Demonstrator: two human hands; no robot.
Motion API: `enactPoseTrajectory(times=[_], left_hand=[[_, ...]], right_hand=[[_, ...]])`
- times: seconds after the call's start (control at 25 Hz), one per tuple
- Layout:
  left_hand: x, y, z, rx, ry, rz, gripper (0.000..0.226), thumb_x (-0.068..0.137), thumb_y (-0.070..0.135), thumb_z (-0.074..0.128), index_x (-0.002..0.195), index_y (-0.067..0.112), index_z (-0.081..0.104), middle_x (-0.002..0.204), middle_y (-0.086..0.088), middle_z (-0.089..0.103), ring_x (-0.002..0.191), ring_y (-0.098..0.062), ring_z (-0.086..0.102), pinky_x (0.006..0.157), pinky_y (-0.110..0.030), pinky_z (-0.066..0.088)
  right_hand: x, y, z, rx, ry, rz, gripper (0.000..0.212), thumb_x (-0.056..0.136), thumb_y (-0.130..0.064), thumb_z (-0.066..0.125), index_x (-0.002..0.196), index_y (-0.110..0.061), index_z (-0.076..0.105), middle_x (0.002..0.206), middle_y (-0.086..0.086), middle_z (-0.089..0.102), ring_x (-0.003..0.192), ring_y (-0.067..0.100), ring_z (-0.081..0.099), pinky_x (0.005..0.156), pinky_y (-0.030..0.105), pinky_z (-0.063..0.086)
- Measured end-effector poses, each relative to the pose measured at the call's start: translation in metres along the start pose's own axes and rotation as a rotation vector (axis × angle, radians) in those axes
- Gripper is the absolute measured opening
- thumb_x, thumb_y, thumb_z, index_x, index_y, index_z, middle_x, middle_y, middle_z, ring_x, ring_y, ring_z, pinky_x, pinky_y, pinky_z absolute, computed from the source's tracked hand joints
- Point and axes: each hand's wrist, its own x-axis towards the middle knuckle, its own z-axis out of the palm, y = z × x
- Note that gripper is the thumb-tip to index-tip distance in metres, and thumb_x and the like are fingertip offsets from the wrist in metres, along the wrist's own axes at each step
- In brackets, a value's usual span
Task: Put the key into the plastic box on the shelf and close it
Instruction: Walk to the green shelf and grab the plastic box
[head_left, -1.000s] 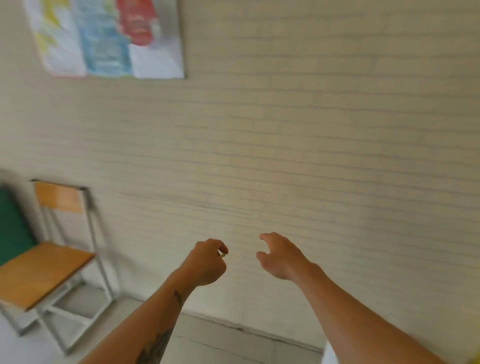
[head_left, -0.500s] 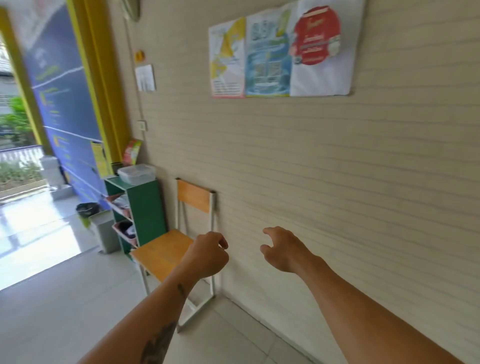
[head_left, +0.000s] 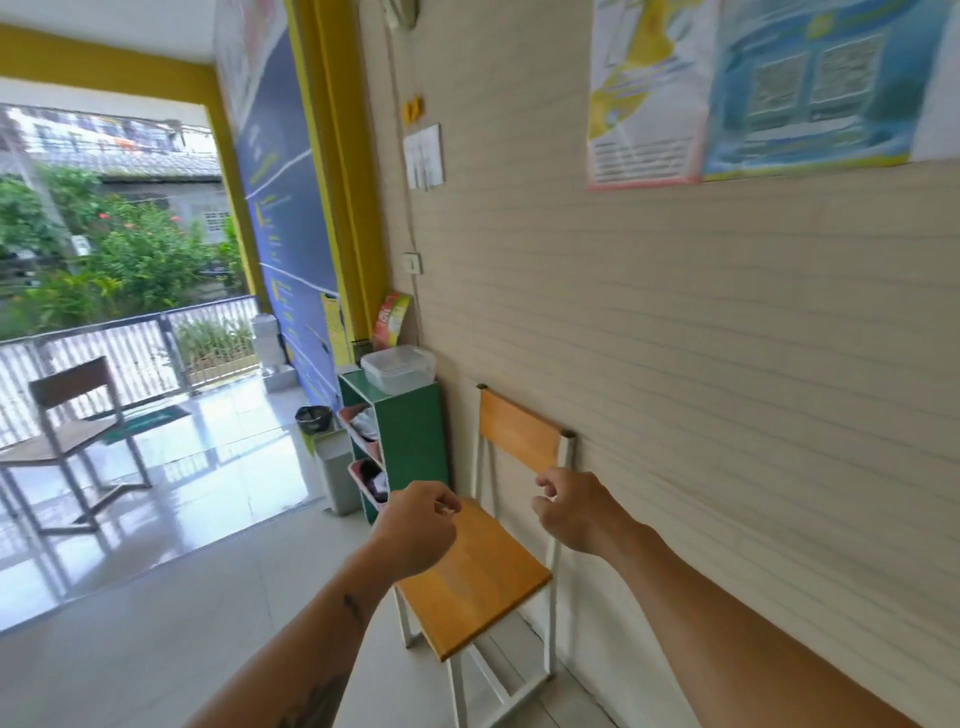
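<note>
Head view. Left hand (head_left: 418, 527): curled shut, pinching something too small to identify, presumably the key; a loose pinch risks dropping it. Right hand (head_left: 576, 512): half-open, empty. Plastic box (head_left: 399, 368): lid on, atop green shelf (head_left: 415, 441), well beyond both hands. Wooden chair (head_left: 483, 561) stands between, obstructing approach.

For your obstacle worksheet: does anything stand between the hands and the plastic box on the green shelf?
Yes. The wooden chair stands against the wall between the hands and the green shelf. The plastic box sits lidded on the shelf top. The open floor beside the chair looks unobstructed.
</note>
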Motion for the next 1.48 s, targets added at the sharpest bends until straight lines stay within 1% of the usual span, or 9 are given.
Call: enactPoseTrajectory(times=[0.12, 0.24, 0.4, 0.6, 0.72, 1.0, 1.16, 1.36, 1.48], left_hand=[[0.056, -0.036, -0.031, -0.006, 0.050, -0.067, 0.036, 0.082, 0.007, 0.043, 0.100, 0.022, 0.070, 0.097, -0.003, 0.066, 0.072, -0.014, 0.063, 0.051, -0.018, 0.045], [0.109, -0.086, -0.067, -0.053, 0.107, -0.121, 0.036, 0.082, 0.008, 0.044, 0.101, 0.023, 0.071, 0.102, -0.006, 0.066, 0.072, -0.015, 0.060, 0.050, -0.015, 0.039], [0.177, -0.155, -0.122, -0.055, 0.173, -0.117, 0.033, 0.084, 0.006, 0.047, 0.104, 0.016, 0.072, 0.095, -0.004, 0.064, 0.082, -0.019, 0.059, 0.060, -0.022, 0.043], [0.277, -0.237, -0.192, -0.090, 0.127, -0.134, 0.032, 0.082, 0.007, 0.049, 0.101, 0.017, 0.073, 0.097, -0.008, 0.069, 0.085, -0.024, 0.063, 0.067, -0.026, 0.048], [0.336, -0.268, -0.223, -0.088, 0.099, -0.099, 0.029, 0.083, 0.007, 0.049, 0.098, 0.019, 0.071, 0.091, -0.004, 0.066, 0.077, -0.018, 0.060, 0.059, -0.022, 0.044], [0.491, -0.328, -0.241, -0.101, 0.046, -0.079, 0.028, 0.082, 0.004, 0.048, 0.086, 0.027, 0.065, 0.084, -0.009, 0.070, 0.063, -0.015, 0.056, 0.059, -0.024, 0.046], [0.588, -0.347, -0.236, -0.123, 0.050, -0.129, 0.028, 0.083, 0.004, 0.051, 0.093, 0.022, 0.069, 0.092, -0.007, 0.070, 0.071, -0.015, 0.059, 0.059, -0.021, 0.046], [0.701, -0.352, -0.231, -0.112, 0.057, -0.101, 0.029, 0.085, 0.007, 0.055, 0.105, 0.018, 0.073, 0.097, 0.000, 0.070, 0.084, -0.015, 0.060, 0.073, -0.022, 0.042], [0.767, -0.369, -0.221, -0.184, 0.025, -0.097, 0.030, 0.084, 0.005, 0.054, 0.102, 0.018, 0.074, 0.097, 0.000, 0.072, 0.084, -0.014, 0.064, 0.074, -0.024, 0.051]], right_hand=[[0.077, -0.037, 0.023, -0.014, -0.053, -0.051, 0.048, 0.093, -0.029, 0.048, 0.138, -0.013, 0.052, 0.130, 0.007, 0.061, 0.116, 0.023, 0.056, 0.099, 0.037, 0.046], [0.149, -0.081, 0.059, -0.027, -0.096, -0.097, 0.050, 0.093, -0.029, 0.049, 0.140, -0.014, 0.050, 0.134, 0.007, 0.059, 0.119, 0.023, 0.056, 0.099, 0.035, 0.046], [0.240, -0.149, 0.113, -0.020, -0.098, -0.137, 0.048, 0.092, -0.028, 0.049, 0.138, -0.014, 0.051, 0.124, 0.004, 0.062, 0.111, 0.020, 0.057, 0.097, 0.035, 0.047], [0.343, -0.231, 0.173, -0.012, -0.077, -0.110, 0.048, 0.090, -0.030, 0.052, 0.135, -0.015, 0.055, 0.119, 0.002, 0.064, 0.108, 0.020, 0.058, 0.097, 0.035, 0.047], [0.404, -0.265, 0.196, -0.018, -0.072, -0.094, 0.044, 0.089, -0.031, 0.055, 0.130, -0.015, 0.057, 0.118, 0.003, 0.063, 0.106, 0.021, 0.058, 0.095, 0.035, 0.046], [0.570, -0.287, 0.238, 0.015, -0.033, -0.088, 0.041, 0.088, -0.024, 0.050, 0.124, -0.006, 0.060, 0.113, 0.007, 0.066, 0.106, 0.025, 0.060, 0.097, 0.040, 0.048], [0.672, -0.294, 0.250, 0.025, -0.038, -0.096, 0.055, 0.091, -0.027, 0.050, 0.144, -0.011, 0.045, 0.147, 0.010, 0.047, 0.134, 0.025, 0.044, 0.112, 0.036, 0.034], [0.768, -0.291, 0.258, -0.072, -0.020, -0.079, 0.059, 0.090, -0.028, 0.049, 0.147, -0.014, 0.040, 0.149, 0.011, 0.042, 0.136, 0.029, 0.039, 0.113, 0.043, 0.033], [0.816, -0.284, 0.270, -0.136, -0.012, -0.047, 0.061, 0.090, -0.031, 0.046, 0.148, -0.014, 0.038, 0.150, 0.011, 0.040, 0.137, 0.030, 0.037, 0.113, 0.044, 0.033]])
